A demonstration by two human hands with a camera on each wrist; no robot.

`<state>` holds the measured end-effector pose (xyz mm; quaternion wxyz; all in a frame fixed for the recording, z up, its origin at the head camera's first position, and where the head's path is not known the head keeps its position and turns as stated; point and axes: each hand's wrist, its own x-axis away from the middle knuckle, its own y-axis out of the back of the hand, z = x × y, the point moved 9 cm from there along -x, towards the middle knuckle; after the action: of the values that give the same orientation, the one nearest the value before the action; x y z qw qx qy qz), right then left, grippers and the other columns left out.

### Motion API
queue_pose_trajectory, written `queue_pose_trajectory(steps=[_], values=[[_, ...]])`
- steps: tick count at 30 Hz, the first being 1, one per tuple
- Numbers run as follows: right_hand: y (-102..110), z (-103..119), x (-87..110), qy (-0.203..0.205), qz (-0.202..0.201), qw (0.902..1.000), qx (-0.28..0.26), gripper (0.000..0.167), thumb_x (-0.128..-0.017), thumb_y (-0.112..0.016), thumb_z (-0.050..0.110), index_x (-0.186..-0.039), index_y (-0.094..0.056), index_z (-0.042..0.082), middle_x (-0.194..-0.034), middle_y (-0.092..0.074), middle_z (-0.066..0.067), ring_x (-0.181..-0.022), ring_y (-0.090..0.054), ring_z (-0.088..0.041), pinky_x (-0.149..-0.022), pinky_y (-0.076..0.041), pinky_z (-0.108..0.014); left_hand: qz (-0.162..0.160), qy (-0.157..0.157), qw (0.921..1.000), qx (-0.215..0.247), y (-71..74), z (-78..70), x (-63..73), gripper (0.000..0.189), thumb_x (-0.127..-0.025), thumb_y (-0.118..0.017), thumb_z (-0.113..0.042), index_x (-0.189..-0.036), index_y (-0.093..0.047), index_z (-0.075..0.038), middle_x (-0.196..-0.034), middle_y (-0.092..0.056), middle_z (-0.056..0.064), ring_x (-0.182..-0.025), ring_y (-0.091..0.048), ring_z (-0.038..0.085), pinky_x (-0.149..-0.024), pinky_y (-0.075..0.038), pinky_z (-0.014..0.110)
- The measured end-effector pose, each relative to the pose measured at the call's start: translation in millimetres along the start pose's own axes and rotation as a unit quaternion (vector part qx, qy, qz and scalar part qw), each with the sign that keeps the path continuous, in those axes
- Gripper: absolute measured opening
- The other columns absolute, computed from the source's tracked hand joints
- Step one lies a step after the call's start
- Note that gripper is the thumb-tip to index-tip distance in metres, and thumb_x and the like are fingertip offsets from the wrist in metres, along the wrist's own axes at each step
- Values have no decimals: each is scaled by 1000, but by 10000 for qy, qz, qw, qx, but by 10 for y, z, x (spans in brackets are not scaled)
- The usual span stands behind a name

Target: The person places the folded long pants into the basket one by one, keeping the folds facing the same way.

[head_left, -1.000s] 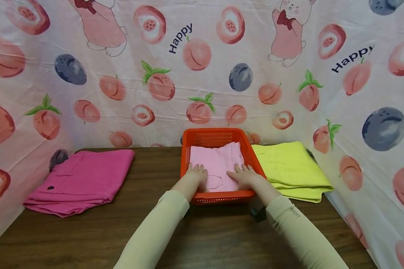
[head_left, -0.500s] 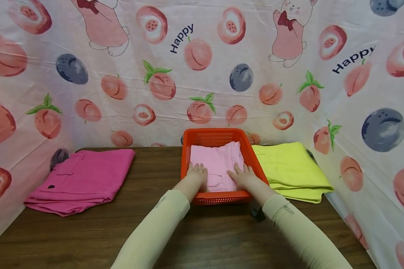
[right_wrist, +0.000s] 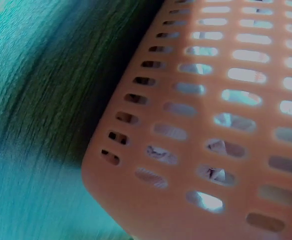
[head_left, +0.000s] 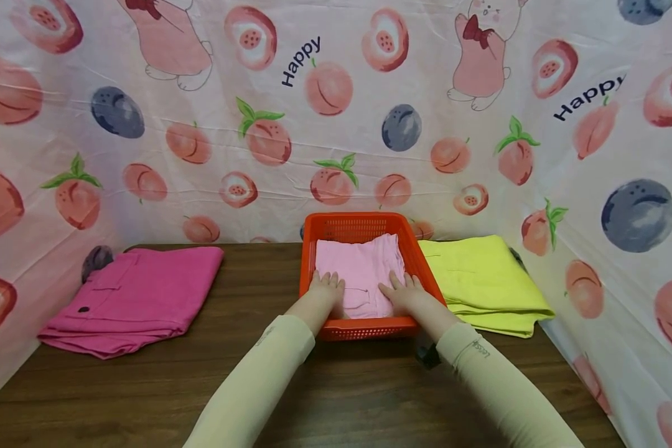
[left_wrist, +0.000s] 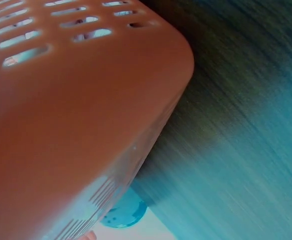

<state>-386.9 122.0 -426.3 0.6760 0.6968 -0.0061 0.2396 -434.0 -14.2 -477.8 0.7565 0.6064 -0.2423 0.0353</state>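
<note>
A folded light pink garment [head_left: 359,264] lies inside the red plastic basket [head_left: 369,328] at the back middle of the table. My left hand [head_left: 326,296] reaches over the front left of the rim, its fingers spread on the garment. On the other side my right hand [head_left: 407,295] rests with straight, spread fingers on the garment's right part. Both palms are partly hidden by the basket's front edge or the wrists. Each wrist view is filled by the slotted basket wall, with neither hand in sight.
To the left lies a folded magenta garment [head_left: 140,295] with a dark button. A folded yellow garment [head_left: 481,283] lies right beside the basket. Fruit-printed cloth [head_left: 358,124] hangs behind and along both sides of the dark wooden table [head_left: 117,404].
Both hands stay on the light pink garment. The right forearm has shifted slightly inward since one second ago; the basket and the other garments keep their places.
</note>
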Motion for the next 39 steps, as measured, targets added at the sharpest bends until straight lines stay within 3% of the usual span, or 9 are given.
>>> queue_pose_trajectory(steps=[8, 15, 20, 24, 31, 35, 39], values=[[-32, -45, -76, -30, 66, 9999, -87, 77, -84, -69, 31, -150, -33, 12, -157, -10, -21, -139, -4, -49, -110, 0, -58, 23, -28, 10000, 24, -1, 9, -32, 108, -78, -60, -69, -155, -14, -10, -159, -7, 14, -144, -6, 31, -111, 2, 54], [-112, -109, -184, -58, 121, 9999, 70, 82, -84, -67, 39, -152, -28, 18, -158, -5, -17, -140, 0, -46, -111, 2, -55, 111, 5, 9999, 97, 36, -2, 102, 102, -81, -59, -66, -155, -13, -12, -159, -6, 13, -144, -4, 30, -111, 4, 53], [-105, -91, -166, 20, 106, 9999, 17, 78, -85, -67, 35, -151, -32, 15, -157, -8, -19, -140, -3, -48, -110, 0, -56, 75, 13, 9997, 249, 65, -31, 191, 96, -85, -45, -72, -155, -16, -12, -159, -8, 12, -144, -5, 30, -111, 5, 53], [-109, -103, -167, 61, 54, 10000, -37, 78, -85, -67, 37, -151, -32, 15, -157, -8, -19, -140, -2, -48, -110, 1, -56, -15, 62, 9990, 434, 59, -25, 152, 91, -88, -32, -74, -154, -19, -13, -158, -12, 11, -144, -7, 28, -111, 4, 53], [-101, -103, -145, 7, 92, 10000, -2, 79, -84, -67, 39, -152, -30, 17, -158, -6, -18, -140, -1, -47, -111, 2, -55, 65, 168, 9983, 548, 21, -6, 61, 91, -86, -42, -72, -155, -19, -16, -159, -10, 9, -144, -6, 28, -111, 5, 53], [-9, -21, -33, 72, 10, 9999, -100, 77, -84, -69, 35, -149, -35, 12, -156, -11, -22, -139, -4, -49, -111, -1, -56, -2, 130, 9987, 485, 91, -37, 208, 90, -88, -42, -70, -154, -20, -14, -159, -12, 9, -144, -7, 28, -111, 4, 52], [79, 38, 61, 237, -249, 9993, -131, 76, -84, -70, 35, -148, -38, 10, -155, -15, -24, -138, -8, -50, -110, -6, -58, -273, 24, 9975, 653, 253, -79, 440, 85, -89, -47, -65, -153, -26, -13, -157, -20, 11, -143, -13, 30, -112, -1, 53]])
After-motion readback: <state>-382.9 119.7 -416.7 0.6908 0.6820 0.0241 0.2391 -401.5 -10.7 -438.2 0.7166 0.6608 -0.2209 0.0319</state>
